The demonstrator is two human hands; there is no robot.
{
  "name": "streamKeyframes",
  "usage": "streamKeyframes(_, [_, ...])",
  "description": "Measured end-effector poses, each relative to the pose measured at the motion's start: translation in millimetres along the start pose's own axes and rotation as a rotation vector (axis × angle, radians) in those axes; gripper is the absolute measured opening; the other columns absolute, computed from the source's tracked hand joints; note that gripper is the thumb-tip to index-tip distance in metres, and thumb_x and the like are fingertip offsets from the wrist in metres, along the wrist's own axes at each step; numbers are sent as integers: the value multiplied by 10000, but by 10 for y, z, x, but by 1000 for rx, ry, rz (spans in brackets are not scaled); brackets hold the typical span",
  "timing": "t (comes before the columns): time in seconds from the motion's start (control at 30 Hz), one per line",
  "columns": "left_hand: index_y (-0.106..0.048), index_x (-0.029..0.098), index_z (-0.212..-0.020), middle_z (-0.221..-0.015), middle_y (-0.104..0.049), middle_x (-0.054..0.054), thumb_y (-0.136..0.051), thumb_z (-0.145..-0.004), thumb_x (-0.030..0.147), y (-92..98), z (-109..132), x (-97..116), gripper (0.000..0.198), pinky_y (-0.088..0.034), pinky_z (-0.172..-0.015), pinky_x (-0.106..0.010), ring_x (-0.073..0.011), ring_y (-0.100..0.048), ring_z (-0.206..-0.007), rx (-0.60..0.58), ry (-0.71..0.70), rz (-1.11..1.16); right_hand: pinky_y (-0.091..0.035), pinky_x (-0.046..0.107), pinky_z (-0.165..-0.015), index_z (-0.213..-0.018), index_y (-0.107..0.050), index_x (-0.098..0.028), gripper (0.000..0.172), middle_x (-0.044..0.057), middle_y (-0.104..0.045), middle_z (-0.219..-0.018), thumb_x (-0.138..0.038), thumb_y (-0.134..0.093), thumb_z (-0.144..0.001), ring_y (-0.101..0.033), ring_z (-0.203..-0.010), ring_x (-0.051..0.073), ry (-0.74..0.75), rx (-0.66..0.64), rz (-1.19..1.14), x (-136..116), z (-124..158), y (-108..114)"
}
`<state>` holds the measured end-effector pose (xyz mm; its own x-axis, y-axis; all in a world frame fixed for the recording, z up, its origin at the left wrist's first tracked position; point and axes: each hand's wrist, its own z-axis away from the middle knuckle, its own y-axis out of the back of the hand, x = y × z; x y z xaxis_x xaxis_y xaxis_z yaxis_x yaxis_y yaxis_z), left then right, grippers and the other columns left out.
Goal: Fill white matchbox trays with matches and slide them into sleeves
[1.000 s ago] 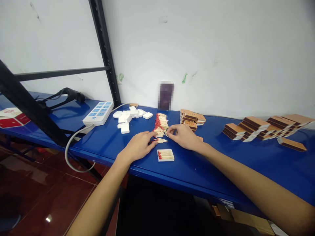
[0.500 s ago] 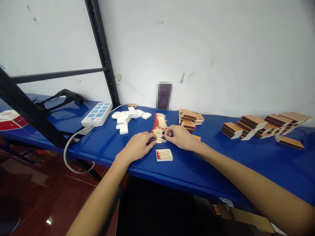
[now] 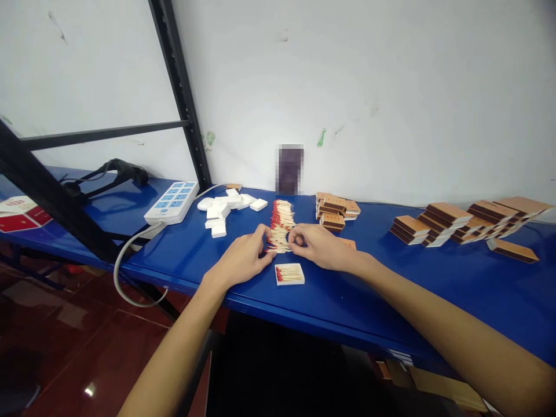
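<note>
A long heap of red-tipped matches (image 3: 282, 223) lies on the blue table, its sticks mostly lying crosswise. At the heap's near left side is my left hand (image 3: 245, 258), thumb and forefinger apart beside the red heads. My right hand (image 3: 319, 246) is on the opposite side, fingers curled and thumb closed in a pinch at the plain ends of some matches; the fingertips partly hide them. Just in front of both hands sits a white matchbox tray (image 3: 290, 282) with a layer of matches in it, heads to the left.
White matchbox trays (image 3: 219, 208) are piled at the left, near a power strip (image 3: 171, 202). Matchboxes (image 3: 332, 205) stand behind my right hand, with more stacks (image 3: 445, 214) further right. A black rack post (image 3: 182, 92) rises at the left; the table's front edge (image 3: 304, 327) is close.
My left thumb and forefinger have spread apart, the forefinger moving up along the heap. My right hand has shifted slightly nearer to me. The filled tray has stayed put.
</note>
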<state>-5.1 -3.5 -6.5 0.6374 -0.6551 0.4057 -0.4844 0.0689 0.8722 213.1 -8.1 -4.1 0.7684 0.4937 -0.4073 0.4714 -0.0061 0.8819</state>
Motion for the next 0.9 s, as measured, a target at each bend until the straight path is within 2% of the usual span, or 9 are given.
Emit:
streamKeyframes(0.1, [-439, 224, -1269, -712, -546, 29, -511, -902, 352, 2, 6, -1, 395, -393, -601, -261, -170, -552, -653, -5, -33, -14, -338, 231, -575, -792, -634, -180, 147, -5, -586, -690, -268, -538, -863, -492, -600, 111, -1, -11, -48, -38, -13, 14])
streamKeyframes(0.23, [-526, 224, -1256, -738, -577, 2, -469, -935, 342, -9, -7, -25, 347, -396, -626, -263, -171, -556, -682, -7, -57, -77, -335, 248, -574, -812, -659, -174, 173, -7, -590, -624, -297, -551, -865, -507, -575, 124, -141, 139, 48, 41, -35, 101])
streamKeyframes(0.3, [-560, 216, -1231, -748, -588, -9, -462, -944, 347, -11, -13, -28, 331, -397, -634, -262, -173, -559, -697, -13, -58, -84, -338, 254, -574, -903, -681, -166, 168, -5, -596, -617, -297, -605, -830, -528, -593, 142, -200, 168, 124, 114, -47, 128])
streamKeyframes(0.43, [-611, 212, -1171, -760, -599, -20, -451, -951, 354, 0, -19, -11, 306, -399, -641, -265, -175, -562, -716, -25, -55, -88, -345, 261, -555, -1032, -701, -142, 288, 7, -618, -639, -324, -633, -819, -538, -587, 152, -256, 99, 127, 215, -77, 89])
streamKeyframes(0.63, [-640, 220, -1124, -784, -605, -25, -448, -954, 359, 13, -28, 8, 291, -393, -638, -269, -175, -561, -728, -32, -60, -88, -339, 261, -553, -969, -743, -167, 259, -1, -612, -609, -343, -596, -849, -520, -556, 140, -215, 112, 97, 243, -107, 14])
streamKeyframes(0.9, [-640, 224, -1108, -785, -603, -16, -461, -956, 358, 6, -32, -9, 270, -381, -633, -263, -168, -551, -708, -26, -62, -98, -343, 259, -578, -1004, -728, -190, 256, 9, -635, -658, -340, -567, -873, -535, -597, 146, -226, 105, 87, 242, -115, -3])
